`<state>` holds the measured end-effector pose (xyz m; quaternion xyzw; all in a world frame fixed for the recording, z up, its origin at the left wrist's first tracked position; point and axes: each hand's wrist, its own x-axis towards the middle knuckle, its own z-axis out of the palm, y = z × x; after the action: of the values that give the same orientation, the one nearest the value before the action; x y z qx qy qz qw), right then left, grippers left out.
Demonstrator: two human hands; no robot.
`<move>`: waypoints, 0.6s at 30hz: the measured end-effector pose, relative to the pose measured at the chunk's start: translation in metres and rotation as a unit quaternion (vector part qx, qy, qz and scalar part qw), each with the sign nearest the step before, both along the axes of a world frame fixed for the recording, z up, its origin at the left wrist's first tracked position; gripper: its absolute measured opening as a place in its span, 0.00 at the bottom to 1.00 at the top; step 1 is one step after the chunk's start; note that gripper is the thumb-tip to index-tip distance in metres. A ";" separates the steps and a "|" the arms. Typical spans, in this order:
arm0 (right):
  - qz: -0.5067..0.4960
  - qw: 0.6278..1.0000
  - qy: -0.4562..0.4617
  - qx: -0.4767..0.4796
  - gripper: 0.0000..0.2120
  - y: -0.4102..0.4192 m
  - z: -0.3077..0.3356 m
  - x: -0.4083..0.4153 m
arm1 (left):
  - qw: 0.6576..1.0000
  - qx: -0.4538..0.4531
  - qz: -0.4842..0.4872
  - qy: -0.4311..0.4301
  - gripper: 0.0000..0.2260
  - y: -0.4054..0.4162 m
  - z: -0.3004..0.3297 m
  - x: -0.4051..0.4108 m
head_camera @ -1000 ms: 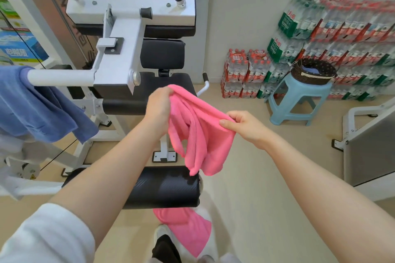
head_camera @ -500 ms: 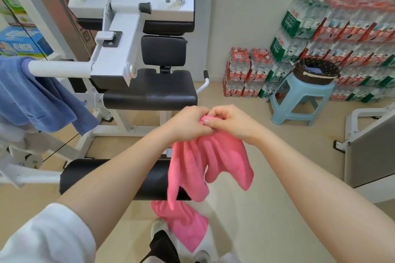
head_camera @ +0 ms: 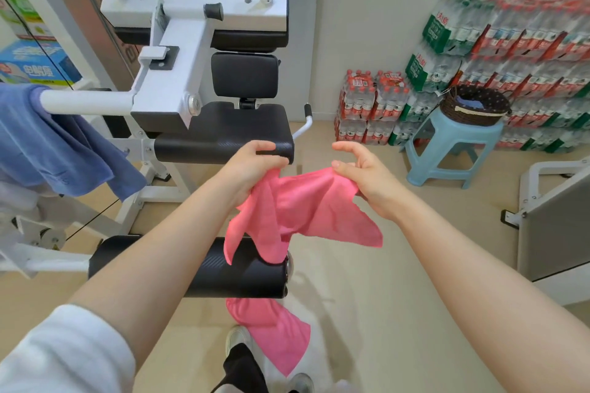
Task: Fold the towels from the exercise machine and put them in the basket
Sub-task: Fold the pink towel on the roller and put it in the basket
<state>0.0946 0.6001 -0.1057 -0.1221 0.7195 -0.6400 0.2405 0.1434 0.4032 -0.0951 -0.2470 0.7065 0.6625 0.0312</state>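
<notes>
A pink towel hangs in the air in front of me, stretched between both hands. My left hand grips one bunched corner; my right hand pinches the opposite edge with its thumb, its other fingers loosely spread. A second pink towel hangs from the black foam roller of the white exercise machine. A blue towel drapes over the machine's left bar. The dark woven basket sits on a light blue stool at the right, with something blue inside.
Stacked packs of bottled water line the right wall behind the stool. A grey and white machine part stands at the far right. The machine's black seat is just beyond my hands. Beige floor lies between me and the stool.
My hands were together at the towel's top half a second ago; now they have drawn apart sideways, spreading the pink towel out between them.
</notes>
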 end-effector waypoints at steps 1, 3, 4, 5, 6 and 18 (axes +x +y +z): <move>0.006 1.000 -0.002 -0.013 0.14 0.000 -0.001 0.000 | 1.000 0.010 -0.014 0.004 0.17 0.000 0.003 0.001; 0.029 0.999 -0.006 -0.030 0.15 -0.003 -0.001 0.001 | 0.998 0.006 -0.062 0.003 0.17 0.001 0.010 0.002; 0.043 0.998 -0.008 -0.034 0.15 -0.005 0.000 0.001 | 0.996 0.003 -0.091 0.004 0.17 0.002 0.013 0.004; 0.059 0.998 -0.002 -0.033 0.15 -0.007 0.002 0.002 | 0.993 0.007 -0.120 0.009 0.17 0.004 0.017 0.005; 0.076 0.997 0.005 -0.032 0.16 -0.009 0.004 0.003 | 0.989 0.017 -0.144 0.016 0.17 0.006 0.018 0.006; 0.117 0.993 -0.012 -0.017 0.15 -0.018 0.006 0.008 | 0.964 -0.046 -0.247 0.090 0.21 0.013 0.030 0.020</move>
<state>0.1023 0.5817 -0.0994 -0.2017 0.6867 -0.6207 0.3200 0.1630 0.4159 -0.0653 -0.0052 0.7751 0.6205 0.1191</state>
